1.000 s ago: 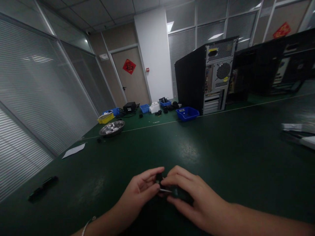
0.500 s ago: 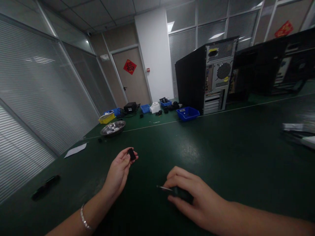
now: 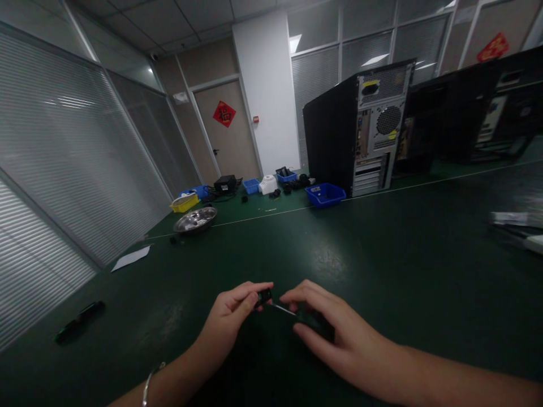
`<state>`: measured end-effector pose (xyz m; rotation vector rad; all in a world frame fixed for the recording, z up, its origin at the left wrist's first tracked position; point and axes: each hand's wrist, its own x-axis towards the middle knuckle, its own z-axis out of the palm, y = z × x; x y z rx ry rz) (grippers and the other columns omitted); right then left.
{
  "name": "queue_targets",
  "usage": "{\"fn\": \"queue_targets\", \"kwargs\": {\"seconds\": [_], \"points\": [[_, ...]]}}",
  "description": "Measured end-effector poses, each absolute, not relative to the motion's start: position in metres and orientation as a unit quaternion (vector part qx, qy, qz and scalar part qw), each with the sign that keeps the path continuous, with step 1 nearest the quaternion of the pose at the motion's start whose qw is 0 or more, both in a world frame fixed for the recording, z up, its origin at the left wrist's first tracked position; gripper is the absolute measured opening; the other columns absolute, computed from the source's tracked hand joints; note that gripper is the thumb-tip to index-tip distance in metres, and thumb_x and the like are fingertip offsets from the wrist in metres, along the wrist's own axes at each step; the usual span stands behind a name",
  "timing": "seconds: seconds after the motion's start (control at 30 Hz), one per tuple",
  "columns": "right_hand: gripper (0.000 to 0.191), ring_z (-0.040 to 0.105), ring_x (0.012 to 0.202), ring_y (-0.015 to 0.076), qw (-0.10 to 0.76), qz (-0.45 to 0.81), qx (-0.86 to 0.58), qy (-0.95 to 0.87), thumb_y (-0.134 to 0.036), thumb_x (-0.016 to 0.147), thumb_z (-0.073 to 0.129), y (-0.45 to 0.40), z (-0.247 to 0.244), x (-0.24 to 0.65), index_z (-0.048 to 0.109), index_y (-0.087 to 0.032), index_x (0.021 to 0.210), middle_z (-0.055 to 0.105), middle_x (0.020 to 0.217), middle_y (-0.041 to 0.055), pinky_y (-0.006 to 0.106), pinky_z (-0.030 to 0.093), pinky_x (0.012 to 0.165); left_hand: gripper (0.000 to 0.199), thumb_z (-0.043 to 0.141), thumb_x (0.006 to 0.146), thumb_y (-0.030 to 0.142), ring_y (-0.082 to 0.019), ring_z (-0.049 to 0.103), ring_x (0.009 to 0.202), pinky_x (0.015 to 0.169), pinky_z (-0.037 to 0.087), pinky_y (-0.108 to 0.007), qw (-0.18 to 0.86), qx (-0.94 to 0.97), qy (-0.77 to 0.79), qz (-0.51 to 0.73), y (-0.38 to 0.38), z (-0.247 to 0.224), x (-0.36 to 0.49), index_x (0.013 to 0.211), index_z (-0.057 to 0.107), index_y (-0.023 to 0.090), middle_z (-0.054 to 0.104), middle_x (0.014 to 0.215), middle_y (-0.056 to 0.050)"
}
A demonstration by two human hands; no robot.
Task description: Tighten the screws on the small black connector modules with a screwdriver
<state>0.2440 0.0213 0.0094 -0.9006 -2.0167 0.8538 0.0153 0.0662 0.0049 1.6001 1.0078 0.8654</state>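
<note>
Between the thumb and fingers of my left hand [image 3: 233,308] is a small black block-shaped part [image 3: 263,296], its exact kind too small to tell. My right hand [image 3: 324,316] is curled round the dark handle of a screwdriver [image 3: 285,309]. The thin metal shaft points left, and its tip is at the black part's right end; whether it touches cannot be made out. Both hands are just above the green table [image 3: 263,249]. A dark, slim object with green edges [image 3: 79,321] lies at the left.
A metal bowl [image 3: 180,227] with small pieces and a white sheet [image 3: 130,258] lie to the left. Farther back are a yellow tray [image 3: 185,204], a blue bin [image 3: 326,195], small black parts and a black computer tower [image 3: 331,141]. A blurred pale item [image 3: 515,226] is at the right.
My left hand has moved right and down with the black part, bringing it to the screwdriver's tip. My right hand has stayed nearly in place, its fingers slightly shifted.
</note>
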Motion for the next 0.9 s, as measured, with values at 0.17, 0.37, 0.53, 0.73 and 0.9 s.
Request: {"fn": "queue_targets", "kwargs": {"seconds": [0.17, 0.37, 0.53, 0.73, 0.9], "points": [[0.042, 0.058, 0.099, 0.0187, 0.375, 0.336, -0.327, -0.799, -0.008, 0.088, 0.052, 0.023, 0.008, 0.244, 0.055, -0.026, 0.125, 0.059, 0.111, 0.0048, 0.033, 0.048, 0.088, 0.028, 0.054, 0.090, 0.031, -0.020, 0.057, 0.085, 0.079, 0.043, -0.030, 0.515, 0.675, 0.421, 0.319, 0.064, 0.007, 0.019, 0.111, 0.069, 0.020, 0.068, 0.096, -0.006], [0.040, 0.060, 0.092, 0.0177, 0.360, 0.318, -0.352, -0.804, -0.011, 0.088, 0.055, 0.024, 0.004, 0.244, 0.058, -0.028, 0.124, 0.059, 0.108, 0.0041, 0.031, 0.050, 0.082, 0.023, 0.053, 0.090, 0.031, -0.017, 0.057, 0.080, 0.075, 0.044, -0.028, 0.519, 0.680, 0.408, 0.320, 0.059, 0.006, 0.023, 0.102, 0.069, 0.020, 0.066, 0.089, -0.004], [0.042, 0.060, 0.092, 0.0173, 0.371, 0.312, -0.341, -0.805, -0.008, 0.087, 0.055, 0.023, 0.003, 0.243, 0.058, -0.027, 0.124, 0.060, 0.106, 0.0037, 0.030, 0.050, 0.081, 0.030, 0.070, 0.079, 0.023, -0.023, 0.061, 0.101, 0.088, 0.045, -0.032, 0.546, 0.677, 0.386, 0.308, 0.055, 0.004, 0.022, 0.109, 0.066, 0.022, 0.068, 0.106, -0.006], [0.038, 0.060, 0.093, 0.0186, 0.385, 0.321, -0.341, -0.795, -0.009, 0.088, 0.054, 0.024, 0.005, 0.244, 0.059, -0.025, 0.121, 0.062, 0.104, 0.0049, 0.032, 0.049, 0.083, 0.019, 0.063, 0.085, 0.023, -0.024, 0.063, 0.100, 0.089, 0.046, -0.033, 0.431, 0.735, 0.407, 0.329, 0.055, 0.009, 0.023, 0.103, 0.070, 0.022, 0.071, 0.102, -0.007], [0.039, 0.061, 0.092, 0.0187, 0.391, 0.315, -0.338, -0.796, -0.006, 0.086, 0.054, 0.025, 0.004, 0.244, 0.061, -0.024, 0.120, 0.063, 0.103, 0.0052, 0.031, 0.050, 0.081, 0.019, 0.063, 0.085, 0.022, -0.024, 0.063, 0.098, 0.088, 0.046, -0.032, 0.358, 0.772, 0.400, 0.339, 0.053, 0.012, 0.024, 0.102, 0.072, 0.024, 0.071, 0.101, -0.007]]}}
